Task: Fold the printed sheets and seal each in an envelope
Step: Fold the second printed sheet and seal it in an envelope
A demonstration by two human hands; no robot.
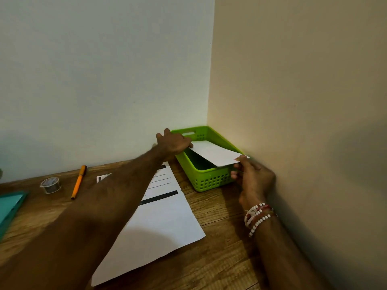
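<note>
in the far right corner, a green basket point(206, 178) sits against both walls, likely a bin for envelopes. a white envelope point(215, 152) is held flat over its rim, left hand point(174, 143) pinching the far end, right hand point(254, 181) gripping the near corner. left arm fully extended across the printed sheet point(165, 216), which lies unfolded on the desk point(219, 258); right wrist bent, close to the wall.

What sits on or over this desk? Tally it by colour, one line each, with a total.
Green: 1, the basket
White: 2, the envelope held over the basket and the printed sheet
Orange: 1, the pen
Teal: 1, the tray
Clear: 1, the tape roll
Total: 6
</note>
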